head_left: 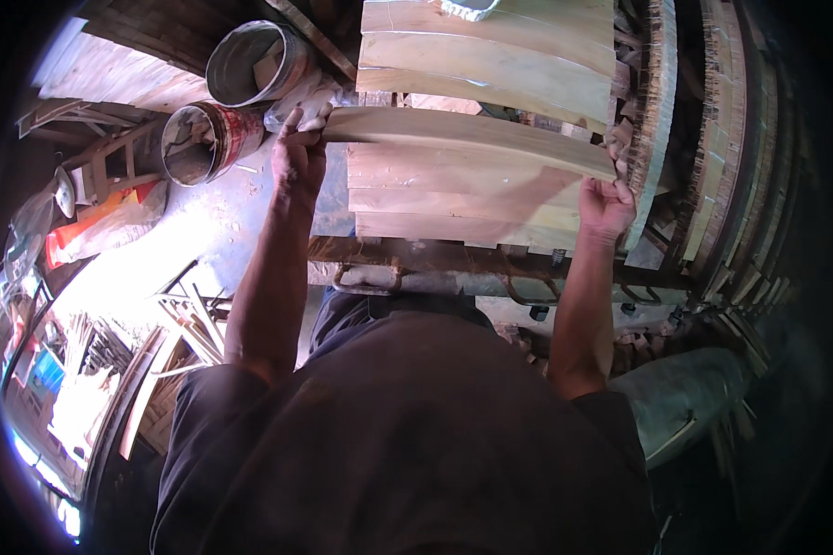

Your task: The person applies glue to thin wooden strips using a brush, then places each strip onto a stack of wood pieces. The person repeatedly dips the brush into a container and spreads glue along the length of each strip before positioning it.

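Workshop floor, dusty: left hand (298, 157) and right hand (605, 205) each clamp one end of a plank (463, 137) (level, for control) above the stack (453, 199); two buckets (211, 139) left of it.

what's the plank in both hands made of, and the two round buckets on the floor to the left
The plank, gripped at its ends by the left hand and right hand, looks like bare, unfinished wood: pale tan, matte, with faint grain streaks. The upper bucket and lower bucket seem to be metal, grey and dull, caked with residue; the lower one shows a reddish outer band. Plastic cannot be ruled out.
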Demonstrator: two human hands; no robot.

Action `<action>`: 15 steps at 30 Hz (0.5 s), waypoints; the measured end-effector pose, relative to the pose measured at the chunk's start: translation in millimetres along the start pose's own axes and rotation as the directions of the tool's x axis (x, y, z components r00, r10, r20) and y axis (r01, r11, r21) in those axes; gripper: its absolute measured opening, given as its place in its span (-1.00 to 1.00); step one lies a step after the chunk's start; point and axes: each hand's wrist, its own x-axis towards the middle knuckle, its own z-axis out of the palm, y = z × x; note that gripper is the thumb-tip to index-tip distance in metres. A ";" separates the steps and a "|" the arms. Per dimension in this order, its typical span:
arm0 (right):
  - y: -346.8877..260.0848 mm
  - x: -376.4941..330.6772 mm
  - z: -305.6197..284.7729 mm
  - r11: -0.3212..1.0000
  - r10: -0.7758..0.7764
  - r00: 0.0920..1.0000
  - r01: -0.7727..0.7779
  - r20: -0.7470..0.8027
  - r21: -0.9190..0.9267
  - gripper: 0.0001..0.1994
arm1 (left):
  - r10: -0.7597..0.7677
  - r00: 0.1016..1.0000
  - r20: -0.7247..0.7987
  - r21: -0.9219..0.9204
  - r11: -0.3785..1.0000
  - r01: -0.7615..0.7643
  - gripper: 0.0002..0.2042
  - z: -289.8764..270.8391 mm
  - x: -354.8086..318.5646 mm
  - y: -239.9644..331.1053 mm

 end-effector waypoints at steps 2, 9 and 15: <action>8.2 -0.4 10.2 0.998 -0.055 0.997 0.056 -0.053 0.028 -0.66 | -0.013 1.000 0.005 -0.096 0.995 0.014 -0.28 -14.1 2.1 -1.9; 16.7 10.5 1.6 0.990 -0.128 0.990 0.125 0.050 0.060 -0.50 | -0.049 0.988 0.146 -0.176 0.982 0.075 -0.09 -44.3 24.7 -13.6; 12.5 17.4 5.6 0.998 -0.037 0.994 0.032 0.099 0.049 -0.67 | -0.051 0.986 0.158 -0.068 0.996 0.063 -0.08 -54.4 32.7 -15.8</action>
